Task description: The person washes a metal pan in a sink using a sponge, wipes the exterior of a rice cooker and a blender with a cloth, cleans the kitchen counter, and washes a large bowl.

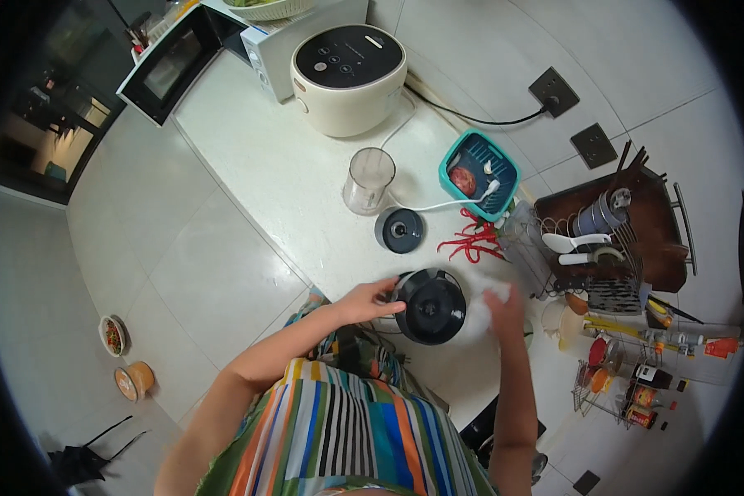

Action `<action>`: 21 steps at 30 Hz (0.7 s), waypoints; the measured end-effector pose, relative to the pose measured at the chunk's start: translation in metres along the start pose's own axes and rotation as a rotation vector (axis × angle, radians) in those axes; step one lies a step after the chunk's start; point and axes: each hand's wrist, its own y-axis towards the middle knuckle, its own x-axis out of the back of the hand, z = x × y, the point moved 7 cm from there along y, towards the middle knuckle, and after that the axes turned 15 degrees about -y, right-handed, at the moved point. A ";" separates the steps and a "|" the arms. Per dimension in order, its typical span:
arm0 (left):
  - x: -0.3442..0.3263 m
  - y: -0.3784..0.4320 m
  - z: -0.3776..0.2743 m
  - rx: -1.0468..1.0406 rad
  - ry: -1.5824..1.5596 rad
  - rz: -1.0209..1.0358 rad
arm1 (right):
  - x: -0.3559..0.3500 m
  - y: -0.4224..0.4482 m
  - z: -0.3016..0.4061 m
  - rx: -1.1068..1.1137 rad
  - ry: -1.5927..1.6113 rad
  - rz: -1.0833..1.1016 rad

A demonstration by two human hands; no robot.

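A round, glossy black appliance base (434, 313), probably a blender's motor unit, is gripped at its side by my left hand (369, 302). My right hand (506, 310) is blurred by motion beside it, fingers around a white cloth or tissue (483, 296). Beyond them on the white countertop stands a clear blender cup (371, 183). Next to the cup lies a dark grey blade cap (400, 230), its metal hub facing up. A bunch of red chillies (473, 243) rests to the right of the cap.
A teal basket (447, 180) holds a reddish bulb, garlic and a white plug. Behind stands a cream rice cooker (350, 102). At right are a utensil rack (595, 248) with a cleaver and a bottle rack (620, 397). The counter edge (242, 201) runs along the left.
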 end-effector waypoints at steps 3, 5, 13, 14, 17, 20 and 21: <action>0.064 -0.017 -0.027 -0.238 0.148 -0.500 | 0.010 0.050 0.043 -0.053 0.577 0.011; 0.109 -0.016 -0.032 -0.323 0.210 -0.697 | -0.002 0.083 0.075 0.197 0.443 -0.105; 0.147 0.049 -0.122 -0.667 0.489 -0.581 | -0.153 0.230 0.103 0.357 -0.249 -0.341; 0.147 0.059 -0.123 -0.682 0.467 -0.505 | -0.174 0.237 0.104 0.343 -0.405 -0.312; 0.166 0.064 -0.119 -0.680 0.410 -0.412 | -0.193 0.242 0.153 0.283 -0.607 -0.026; 0.178 0.058 -0.126 -0.665 0.388 -0.339 | -0.197 0.273 0.138 0.276 -0.622 0.032; 0.190 0.051 -0.123 -0.637 0.386 -0.353 | -0.195 0.284 0.135 0.301 -0.660 0.057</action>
